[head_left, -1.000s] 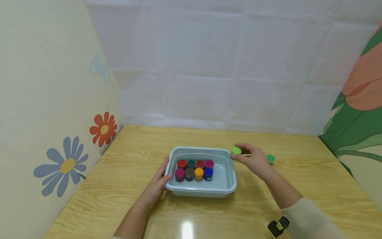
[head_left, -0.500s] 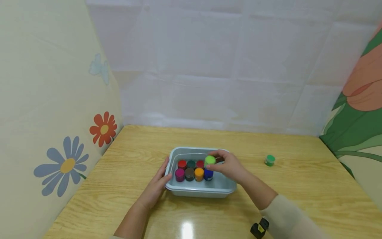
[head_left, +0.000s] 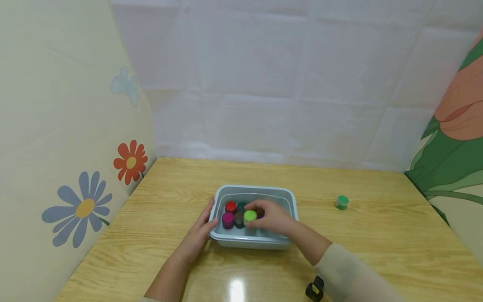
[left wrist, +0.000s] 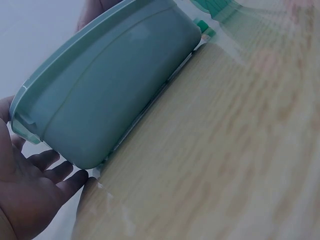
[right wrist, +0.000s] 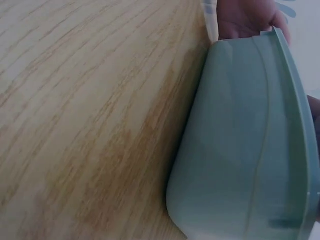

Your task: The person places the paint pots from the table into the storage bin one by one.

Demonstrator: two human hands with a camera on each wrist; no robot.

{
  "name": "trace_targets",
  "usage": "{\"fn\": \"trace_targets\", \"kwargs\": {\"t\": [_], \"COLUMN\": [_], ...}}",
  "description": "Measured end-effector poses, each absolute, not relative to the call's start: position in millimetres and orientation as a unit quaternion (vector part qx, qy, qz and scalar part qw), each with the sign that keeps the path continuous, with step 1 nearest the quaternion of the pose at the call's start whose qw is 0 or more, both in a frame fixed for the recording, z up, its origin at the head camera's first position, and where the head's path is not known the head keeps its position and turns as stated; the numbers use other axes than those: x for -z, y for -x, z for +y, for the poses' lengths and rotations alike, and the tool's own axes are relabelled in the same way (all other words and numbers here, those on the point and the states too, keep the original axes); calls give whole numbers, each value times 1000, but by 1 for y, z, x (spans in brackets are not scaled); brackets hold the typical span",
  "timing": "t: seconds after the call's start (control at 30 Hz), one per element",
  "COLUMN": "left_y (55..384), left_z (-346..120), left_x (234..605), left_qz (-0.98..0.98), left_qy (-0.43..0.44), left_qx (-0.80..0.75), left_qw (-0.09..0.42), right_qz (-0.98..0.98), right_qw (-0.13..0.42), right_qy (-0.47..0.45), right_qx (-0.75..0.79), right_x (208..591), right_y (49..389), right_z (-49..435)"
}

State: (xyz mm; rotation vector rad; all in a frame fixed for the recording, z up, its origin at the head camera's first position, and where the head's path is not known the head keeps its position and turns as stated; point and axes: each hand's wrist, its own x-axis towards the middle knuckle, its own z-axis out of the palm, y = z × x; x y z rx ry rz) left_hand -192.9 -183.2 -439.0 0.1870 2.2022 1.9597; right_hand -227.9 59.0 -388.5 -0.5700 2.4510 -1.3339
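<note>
In the head view, a light grey-blue plastic tub (head_left: 247, 242) stands on the table, holding several small paint jars. My left hand (head_left: 195, 240) grips its left end, thumb over the rim and fingers against the outer wall; the left wrist view shows those fingers (left wrist: 60, 172) touching the tub. My right hand (head_left: 274, 218) reaches inside and pinches a light-green paint jar (head_left: 250, 216) above the front row. A red jar (head_left: 230, 206), a dark green jar (head_left: 241, 206), a magenta jar (head_left: 228, 220) and a brown jar (head_left: 239, 219) show beside it. The right hand and its jar hide the others.
One green-lidded jar (head_left: 342, 202) stands on the wooden table (head_left: 181, 184) to the right of the tub. A white cloth (head_left: 241, 92) hangs behind the table, with flower-printed cloths on both sides. A black device (head_left: 315, 289) sits by the right sleeve.
My right hand has carried the light-green jar leftward from outside the tub's right rim to over the jars inside. My left hand and the tub have stayed in place.
</note>
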Motion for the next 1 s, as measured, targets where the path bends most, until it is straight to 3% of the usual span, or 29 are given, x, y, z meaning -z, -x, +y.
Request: {"fn": "trace_targets", "kwargs": {"t": [1.0], "left_y": [194], "left_z": [-183], "left_x": [439], "left_qz": [743], "left_qy": [-54], "left_qx": [-659], "left_qw": [105], "right_qz": [882], "right_qw": [176], "right_qy": [187], "right_qx": [395], "right_x": [398], "right_y": [229], "right_z": [44]}}
